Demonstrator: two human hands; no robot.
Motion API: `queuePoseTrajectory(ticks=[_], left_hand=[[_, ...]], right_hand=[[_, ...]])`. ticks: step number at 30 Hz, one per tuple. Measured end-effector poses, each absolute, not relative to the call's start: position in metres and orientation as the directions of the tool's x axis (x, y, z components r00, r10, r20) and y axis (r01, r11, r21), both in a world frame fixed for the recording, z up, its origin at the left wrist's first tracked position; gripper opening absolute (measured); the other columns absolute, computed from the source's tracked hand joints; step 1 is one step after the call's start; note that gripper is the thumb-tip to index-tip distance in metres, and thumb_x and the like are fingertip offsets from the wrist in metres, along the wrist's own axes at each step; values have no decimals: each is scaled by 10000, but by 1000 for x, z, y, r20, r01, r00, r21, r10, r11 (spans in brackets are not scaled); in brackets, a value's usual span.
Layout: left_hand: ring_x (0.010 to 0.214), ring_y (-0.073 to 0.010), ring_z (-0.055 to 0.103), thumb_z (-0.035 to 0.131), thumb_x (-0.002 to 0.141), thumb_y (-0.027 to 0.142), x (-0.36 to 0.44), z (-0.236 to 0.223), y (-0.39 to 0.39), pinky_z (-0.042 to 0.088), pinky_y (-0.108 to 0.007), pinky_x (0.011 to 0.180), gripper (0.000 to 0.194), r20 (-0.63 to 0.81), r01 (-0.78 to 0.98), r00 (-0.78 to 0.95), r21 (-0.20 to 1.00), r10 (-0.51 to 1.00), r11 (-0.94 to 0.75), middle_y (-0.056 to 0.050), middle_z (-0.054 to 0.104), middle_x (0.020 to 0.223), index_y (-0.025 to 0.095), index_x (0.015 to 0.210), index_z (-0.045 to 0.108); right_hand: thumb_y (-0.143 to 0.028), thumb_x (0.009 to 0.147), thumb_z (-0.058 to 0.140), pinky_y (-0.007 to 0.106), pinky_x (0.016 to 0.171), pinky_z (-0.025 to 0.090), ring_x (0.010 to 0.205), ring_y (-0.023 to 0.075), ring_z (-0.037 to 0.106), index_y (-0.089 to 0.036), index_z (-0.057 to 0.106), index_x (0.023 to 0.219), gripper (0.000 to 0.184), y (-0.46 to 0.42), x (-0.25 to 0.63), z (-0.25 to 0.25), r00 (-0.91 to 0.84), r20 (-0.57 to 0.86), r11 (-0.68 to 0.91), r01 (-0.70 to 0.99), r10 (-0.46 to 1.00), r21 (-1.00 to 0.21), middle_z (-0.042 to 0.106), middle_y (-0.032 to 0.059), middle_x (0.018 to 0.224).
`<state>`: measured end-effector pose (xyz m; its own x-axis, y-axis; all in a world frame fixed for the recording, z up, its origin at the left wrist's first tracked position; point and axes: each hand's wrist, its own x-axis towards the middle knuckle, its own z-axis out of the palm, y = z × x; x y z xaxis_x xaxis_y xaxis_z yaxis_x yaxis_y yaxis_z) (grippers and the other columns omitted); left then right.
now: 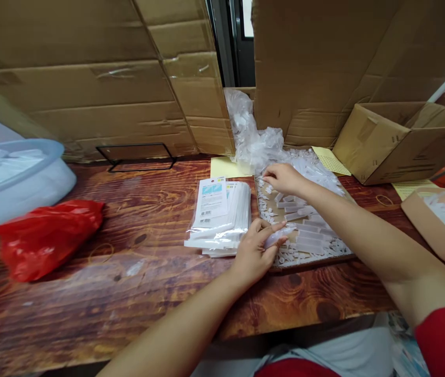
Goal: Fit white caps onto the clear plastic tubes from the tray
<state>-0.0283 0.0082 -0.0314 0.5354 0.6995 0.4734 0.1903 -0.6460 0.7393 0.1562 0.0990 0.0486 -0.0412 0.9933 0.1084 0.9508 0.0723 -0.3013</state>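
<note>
My left hand (257,250) is closed around a small clear plastic tube (277,236) at the near left edge of a cardboard tray (312,259) strewn with small white caps and clear tubes. Farther back on the same tray, my right hand (283,178) pinches at the tiny white caps (266,199); what its fingertips hold is too small to make out. A row of clear tubes (308,230) lies across the tray between both hands. A stack of flat white packets in clear bags (220,214) lies just left of my left hand.
A crumpled clear plastic bag (251,136) sits behind the tray. A red plastic bag (45,235) and a pale blue basin (13,180) are at the left. An open cardboard box (403,141) stands at the right, cardboard sheets (88,78) line the back. Wooden table (147,283).
</note>
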Motion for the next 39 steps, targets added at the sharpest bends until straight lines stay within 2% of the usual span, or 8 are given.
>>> queuePoseTrajectory(ticks=[4, 9, 14, 17, 21, 23, 26, 39], left_hand=[[827, -148, 561, 572, 938, 315, -29, -33, 7, 515, -284, 800, 347, 419, 241, 535, 757, 734, -608, -25, 501, 874, 235, 1262, 666], [878, -170, 578, 544, 950, 338, -30, -32, 5, 508, -312, 839, 370, 378, 237, 570, 774, 729, -587, -48, 534, 938, 218, 1287, 639], [996, -203, 596, 507, 958, 354, -30, -30, 7, 478, -351, 920, 342, 338, 201, 562, 830, 755, -521, -74, 589, 1050, 208, 1254, 594], [913, -202, 593, 505, 946, 398, -30, -26, 8, 470, -347, 857, 235, 248, 213, 493, 895, 834, -392, -45, 607, 949, 194, 1056, 544], [835, -188, 546, 499, 925, 406, -32, -22, 9, 441, -332, 803, 203, 179, 194, 441, 938, 880, -287, -10, 555, 860, 215, 908, 433], [873, -191, 532, 487, 920, 397, -32, -22, 11, 431, -334, 828, 192, 187, 161, 456, 944, 870, -288, -18, 550, 895, 215, 906, 428], [885, -195, 515, 481, 915, 419, -32, -23, 12, 420, -340, 841, 213, 189, 154, 478, 943, 858, -294, -24, 544, 911, 212, 906, 429], [792, -158, 488, 477, 934, 340, -35, -18, 6, 407, -293, 753, 134, 268, 173, 610, 873, 746, -456, -8, 525, 861, 210, 912, 452]], right_hand=[[-190, 911, 612, 320, 867, 474, 1022, 233, 650, -133, 708, 996, 141, 138, 141, 28, 30, 36, -21, 968, 999, -249, 724, 126, 1063], [-339, 941, 625, 438, 902, 545, 1040, 217, 645, -152, 628, 1162, 290, 153, 136, 16, 91, -65, -103, 973, 994, -206, 654, 82, 1175], [-255, 918, 651, 403, 914, 535, 1036, 219, 645, -141, 662, 1088, 204, 141, 142, 26, 75, -87, -93, 969, 993, -230, 658, 112, 1164], [-156, 902, 628, 354, 951, 497, 1039, 220, 638, -122, 681, 1014, 129, 111, 155, 39, 40, -25, -46, 952, 999, -303, 657, 153, 1154], [-263, 947, 545, 305, 857, 529, 971, 174, 638, -175, 616, 1071, 168, 48, 183, 46, -35, 80, 66, 897, 996, -437, 669, 78, 1073], [-344, 906, 603, 309, 760, 544, 855, 175, 641, -196, 607, 1038, 198, 18, 194, 42, -48, 206, 186, 659, 977, -729, 671, 54, 963], [-384, 855, 688, 292, 717, 540, 792, 163, 625, -225, 624, 981, 212, -14, 198, 27, -21, 329, 301, 466, 944, -832, 657, 32, 889], [-273, 918, 612, 297, 749, 528, 852, 179, 654, -216, 643, 989, 96, -39, 179, 11, -252, 452, 508, 575, 856, -642, 691, 58, 918]])
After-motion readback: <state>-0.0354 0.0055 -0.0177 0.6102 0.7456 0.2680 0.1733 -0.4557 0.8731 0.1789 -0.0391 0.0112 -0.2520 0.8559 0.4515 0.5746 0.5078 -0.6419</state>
